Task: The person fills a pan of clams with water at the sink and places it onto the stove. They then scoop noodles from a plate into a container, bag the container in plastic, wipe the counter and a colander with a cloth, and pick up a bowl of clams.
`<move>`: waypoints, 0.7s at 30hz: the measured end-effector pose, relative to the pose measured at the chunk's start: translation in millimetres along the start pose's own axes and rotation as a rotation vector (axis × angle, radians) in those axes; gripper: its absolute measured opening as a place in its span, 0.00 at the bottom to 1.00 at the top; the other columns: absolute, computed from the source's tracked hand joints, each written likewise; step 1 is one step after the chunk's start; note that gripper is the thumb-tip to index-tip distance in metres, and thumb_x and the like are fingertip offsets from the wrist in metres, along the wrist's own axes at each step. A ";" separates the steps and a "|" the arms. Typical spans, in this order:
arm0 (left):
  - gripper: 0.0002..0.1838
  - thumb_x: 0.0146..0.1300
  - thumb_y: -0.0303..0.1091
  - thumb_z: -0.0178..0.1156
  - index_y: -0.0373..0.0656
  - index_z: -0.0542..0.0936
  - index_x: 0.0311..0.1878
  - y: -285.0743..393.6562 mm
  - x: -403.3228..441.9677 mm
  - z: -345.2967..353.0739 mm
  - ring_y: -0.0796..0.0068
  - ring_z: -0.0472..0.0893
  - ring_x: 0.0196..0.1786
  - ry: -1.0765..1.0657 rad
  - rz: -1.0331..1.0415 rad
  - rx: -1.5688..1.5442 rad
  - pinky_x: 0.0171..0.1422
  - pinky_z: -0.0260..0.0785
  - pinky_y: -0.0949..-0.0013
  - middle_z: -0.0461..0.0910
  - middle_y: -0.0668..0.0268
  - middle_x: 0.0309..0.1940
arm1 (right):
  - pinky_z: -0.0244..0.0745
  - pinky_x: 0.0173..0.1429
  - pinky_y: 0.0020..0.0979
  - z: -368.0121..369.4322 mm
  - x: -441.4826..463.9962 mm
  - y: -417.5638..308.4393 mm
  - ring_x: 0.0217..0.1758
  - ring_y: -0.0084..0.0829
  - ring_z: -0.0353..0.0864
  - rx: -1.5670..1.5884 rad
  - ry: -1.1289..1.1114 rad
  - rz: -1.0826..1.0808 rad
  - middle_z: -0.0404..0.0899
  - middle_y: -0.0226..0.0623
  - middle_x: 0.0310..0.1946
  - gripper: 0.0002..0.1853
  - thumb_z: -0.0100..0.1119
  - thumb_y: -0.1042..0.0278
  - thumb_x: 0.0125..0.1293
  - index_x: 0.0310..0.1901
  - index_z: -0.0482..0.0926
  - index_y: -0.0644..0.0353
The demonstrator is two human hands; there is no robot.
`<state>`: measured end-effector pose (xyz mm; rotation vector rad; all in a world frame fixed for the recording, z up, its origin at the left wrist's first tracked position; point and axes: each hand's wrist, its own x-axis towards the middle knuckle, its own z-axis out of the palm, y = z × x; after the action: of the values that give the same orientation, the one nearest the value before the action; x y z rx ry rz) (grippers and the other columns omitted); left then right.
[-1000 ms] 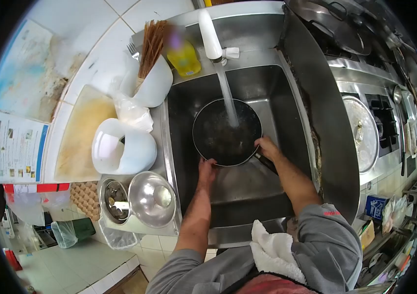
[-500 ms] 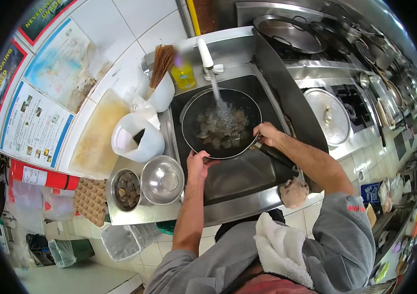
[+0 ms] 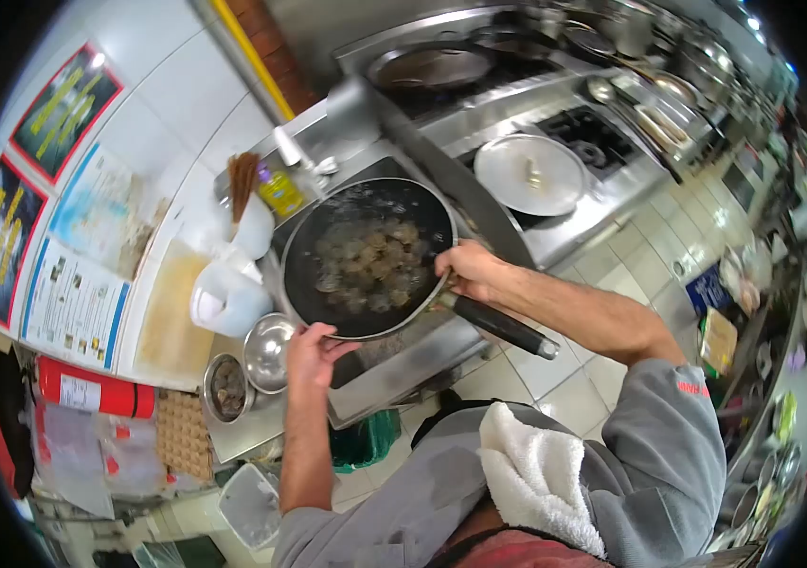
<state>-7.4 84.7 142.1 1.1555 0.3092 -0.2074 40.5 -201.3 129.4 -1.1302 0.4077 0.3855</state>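
Note:
A black pan holds water and several brown clams or similar shells, raised above the sink. My left hand grips its lower left rim. With my right hand I grip the rim at the right, near the black handle. The white faucet is behind the pan, and no running water shows. Left of the pan are a steel bowl and a smaller pot with dark pieces in it.
White containers, a yellow bottle and a brown stick bundle stand left of the sink. At the right is a stove with a lidded pan. A fire extinguisher and egg tray are at the left.
The pan has been lifted up out of the sink, away from the faucet's stream. The view has turned toward the stove. Both hands still hold the pan.

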 end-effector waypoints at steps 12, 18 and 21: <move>0.05 0.55 0.27 0.54 0.36 0.74 0.28 -7.9 -127.6 129.0 0.56 0.81 0.30 -0.164 -0.023 0.092 0.36 0.79 0.51 0.78 0.57 0.27 | 0.77 0.27 0.59 -102.1 -197.5 -45.6 0.30 0.57 0.76 0.166 -0.042 -0.019 0.68 0.55 0.35 0.10 0.49 0.81 0.52 0.36 0.64 0.77; 0.06 0.53 0.26 0.55 0.32 0.74 0.31 -61.1 -149.3 208.5 0.51 0.81 0.35 -0.357 -0.102 0.126 0.39 0.80 0.51 0.78 0.47 0.34 | 0.77 0.28 0.59 -193.7 -261.7 -37.1 0.30 0.52 0.77 0.213 0.088 -0.095 0.68 0.51 0.32 0.09 0.48 0.83 0.51 0.35 0.65 0.75; 0.06 0.52 0.25 0.55 0.31 0.74 0.32 -98.0 -140.5 246.4 0.50 0.81 0.36 -0.423 -0.176 0.129 0.40 0.79 0.50 0.78 0.47 0.34 | 0.77 0.27 0.59 -237.6 -287.9 -29.6 0.28 0.52 0.76 0.257 0.187 -0.151 0.69 0.51 0.31 0.08 0.47 0.83 0.50 0.34 0.65 0.76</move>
<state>-137.8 -180.1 196.6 1.1798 0.0220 -0.6244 -221.1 -457.3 208.4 -0.9405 0.5175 0.0907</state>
